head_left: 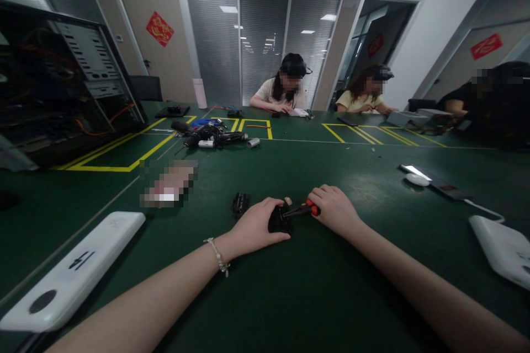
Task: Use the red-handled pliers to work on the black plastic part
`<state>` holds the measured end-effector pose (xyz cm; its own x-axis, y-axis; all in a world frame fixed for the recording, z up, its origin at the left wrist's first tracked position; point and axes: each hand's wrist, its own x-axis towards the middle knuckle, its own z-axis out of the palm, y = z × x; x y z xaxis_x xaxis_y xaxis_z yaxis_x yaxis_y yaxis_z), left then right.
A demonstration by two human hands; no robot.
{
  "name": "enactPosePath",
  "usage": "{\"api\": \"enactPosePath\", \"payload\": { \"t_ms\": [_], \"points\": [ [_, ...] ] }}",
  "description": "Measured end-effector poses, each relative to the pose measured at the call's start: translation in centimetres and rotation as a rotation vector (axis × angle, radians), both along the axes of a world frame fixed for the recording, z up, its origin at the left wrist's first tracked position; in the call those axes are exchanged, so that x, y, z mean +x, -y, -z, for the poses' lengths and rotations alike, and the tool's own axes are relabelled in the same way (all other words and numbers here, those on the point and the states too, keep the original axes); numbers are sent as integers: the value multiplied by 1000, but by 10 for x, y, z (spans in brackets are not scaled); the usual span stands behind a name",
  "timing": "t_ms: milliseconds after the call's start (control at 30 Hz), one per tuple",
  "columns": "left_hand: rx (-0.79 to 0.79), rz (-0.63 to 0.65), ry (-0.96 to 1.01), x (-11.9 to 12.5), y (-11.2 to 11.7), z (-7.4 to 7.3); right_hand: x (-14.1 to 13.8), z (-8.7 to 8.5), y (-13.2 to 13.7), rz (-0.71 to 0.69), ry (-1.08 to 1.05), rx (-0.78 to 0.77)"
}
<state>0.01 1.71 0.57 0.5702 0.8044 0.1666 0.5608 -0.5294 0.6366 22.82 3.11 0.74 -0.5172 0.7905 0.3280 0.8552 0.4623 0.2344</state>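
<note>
My left hand (pixel 259 227) is closed around the left side of a small black part (pixel 280 222) on the green table, thumb at its near edge and fingers at its far edge. Exactly what the part is I cannot make out. In my right hand (pixel 334 208) is a pair of needle-nose pliers (pixel 301 210) with red handles, the dark jaws pointing left and reaching the black part. Just beyond the part lies a small tan piece (pixel 288 200). Another small black component (pixel 240 205) rests to the left of my left fingers.
A white power bank (pixel 89 265) lies at left, another white device (pixel 503 248) at right. Farther off are a phone (pixel 430 181), a white mouse-shaped object (pixel 417 179) and a pile of tools (pixel 207 133). An opened computer case (pixel 95 60) stands at left. Several people sit across the table.
</note>
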Motion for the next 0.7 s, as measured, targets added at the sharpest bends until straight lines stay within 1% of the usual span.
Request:
{"api": "enactPosePath", "payload": {
  "t_ms": [133, 367, 533, 700],
  "points": [
    [17, 4, 3, 0, 0, 1, 0, 0, 1, 14, 34, 15],
    [3, -5, -11, 0, 1, -2, 0, 2, 0, 21, 21, -2],
    [19, -8, 3, 1, 1, -1, 0, 5, 2, 37, 22, 38],
    [24, -18, 24, 1, 0, 2, -1, 4, 6, 56, 30, 76]
  ]
}}
